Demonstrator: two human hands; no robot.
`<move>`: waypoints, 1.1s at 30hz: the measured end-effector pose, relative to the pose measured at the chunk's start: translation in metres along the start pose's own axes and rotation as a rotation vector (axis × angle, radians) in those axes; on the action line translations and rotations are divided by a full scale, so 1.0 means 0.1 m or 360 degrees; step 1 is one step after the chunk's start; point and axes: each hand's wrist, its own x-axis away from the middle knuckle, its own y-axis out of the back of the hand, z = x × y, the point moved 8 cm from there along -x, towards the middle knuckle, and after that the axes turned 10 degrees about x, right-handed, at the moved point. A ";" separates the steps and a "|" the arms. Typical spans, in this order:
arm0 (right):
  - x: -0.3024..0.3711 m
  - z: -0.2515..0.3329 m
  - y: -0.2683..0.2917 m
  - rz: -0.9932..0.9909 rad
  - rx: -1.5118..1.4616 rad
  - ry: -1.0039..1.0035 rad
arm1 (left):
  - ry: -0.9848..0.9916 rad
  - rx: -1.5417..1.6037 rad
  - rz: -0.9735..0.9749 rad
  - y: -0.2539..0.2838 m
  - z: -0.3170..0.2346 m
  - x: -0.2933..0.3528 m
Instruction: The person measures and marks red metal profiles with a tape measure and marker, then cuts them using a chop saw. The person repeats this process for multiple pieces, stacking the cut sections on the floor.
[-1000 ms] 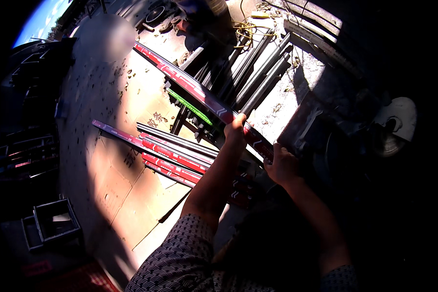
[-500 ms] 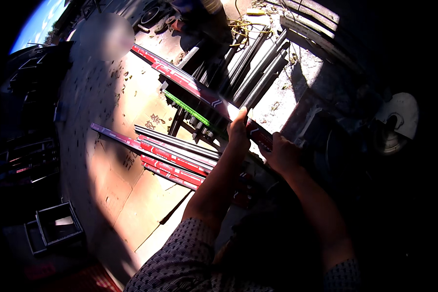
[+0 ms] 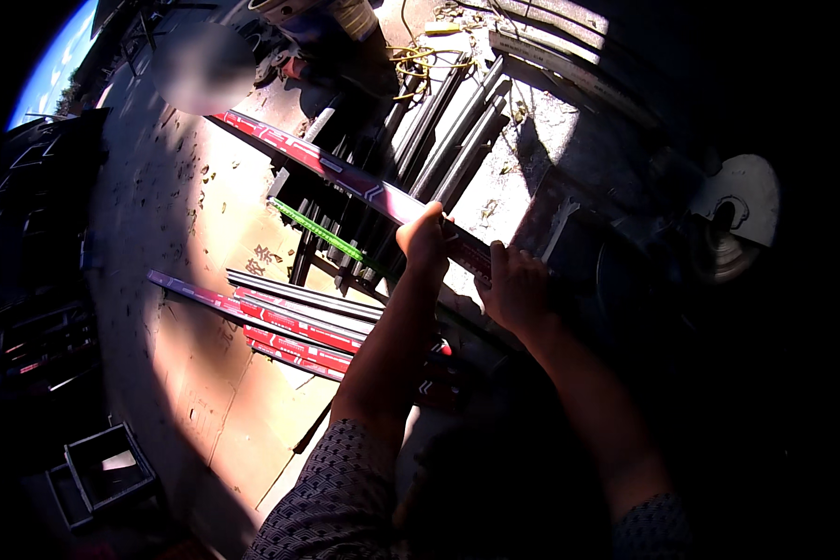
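A: What's the ground like there?
B: Cardboard on the left, pale floor farther right. Outdoors or half open, since there's sky at the far left. Harsh sun, super dark shade near and right, so lots of that is lost.

A: And the hands?
B: Left hand is wrapped round the red bar; right hand grips its near end. The bar slants off to the far left, above the floor stuff. Its far end meets a blurry patch, can't tell what's there.

A: Anything changed from a second ago?
B: Same bar, same two-handed grip. Everything sits further left in view now, and the gap between the bar and the green strip looks a bit wider.

A: Counts?
B: One bar in hand, one green strip. At least three more in the red pile on the cardboard, partly behind the left forearm. At least three dark bars past the held one; they overlap, so no exact number. Two frames near left, one yellow cord far off, one pale disc on the right.
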 end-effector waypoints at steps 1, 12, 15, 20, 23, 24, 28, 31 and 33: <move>0.00 0.01 0.08 -0.0157 0.0019 0.0060 | -0.0052 -0.0008 0.0057 0.00 -0.03 -0.16; 0.89 -0.35 0.58 -0.0674 -0.0235 0.0134 | 0.0013 -0.0020 -0.0225 -0.97 0.03 -0.82; 1.31 -0.53 0.31 -0.0473 -0.0289 0.0030 | 0.0264 0.0219 0.0062 -1.27 0.32 -1.15; 1.96 -0.72 -0.24 -0.0228 -0.0424 -0.0111 | 0.0231 0.0169 0.0124 -1.38 0.45 -1.59; 2.21 -0.75 -0.43 -0.0122 -0.0474 -0.0132 | 0.0326 0.0195 0.0169 -1.42 0.47 -1.49; 2.26 -0.76 -0.50 -0.0092 -0.0485 -0.0122 | 0.0346 0.0200 0.0191 -1.45 0.44 -1.45; 2.39 -0.78 -0.57 -0.0012 -0.0491 -0.0187 | 0.0403 0.0148 0.0291 -1.53 0.42 -1.26; 2.39 -0.75 -0.57 0.0051 -0.0501 -0.0250 | 0.0281 0.0019 0.0420 -1.44 0.38 -1.26; 2.40 -0.74 -0.55 0.0084 -0.0470 -0.0265 | 0.0305 -0.0009 0.0521 -1.41 0.42 -1.17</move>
